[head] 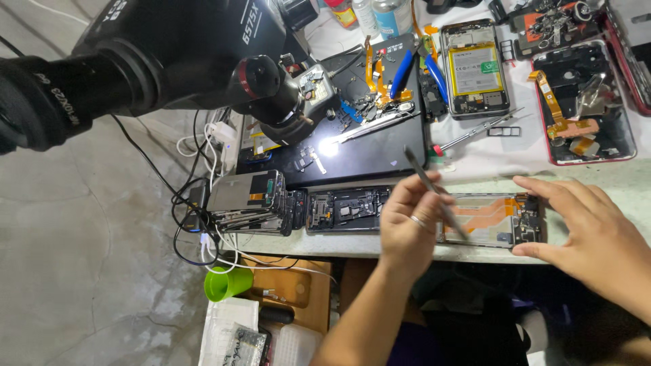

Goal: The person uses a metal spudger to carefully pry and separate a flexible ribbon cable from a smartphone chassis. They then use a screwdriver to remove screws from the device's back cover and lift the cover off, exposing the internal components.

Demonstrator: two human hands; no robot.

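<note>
Microscope [156,54] overhead; left hand [407,224] pinching blurred, perhaps metal, tweezers [434,193] above opened phone [491,220], right hand [590,230] flat beside it.

Opened phone [489,220] btwn hands, table [475,163] edge

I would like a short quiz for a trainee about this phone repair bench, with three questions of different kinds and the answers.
1. True or false: the left hand holds tweezers.
2. What does the right hand rest beside? A) green cup B) opened phone C) bottle
3. Fill in: the stack of phone frames lies to the ____ of the left hand in the picture.

Key: 1 true; 2 B, the opened phone with an orange ribbon cable; 3 left.
</note>
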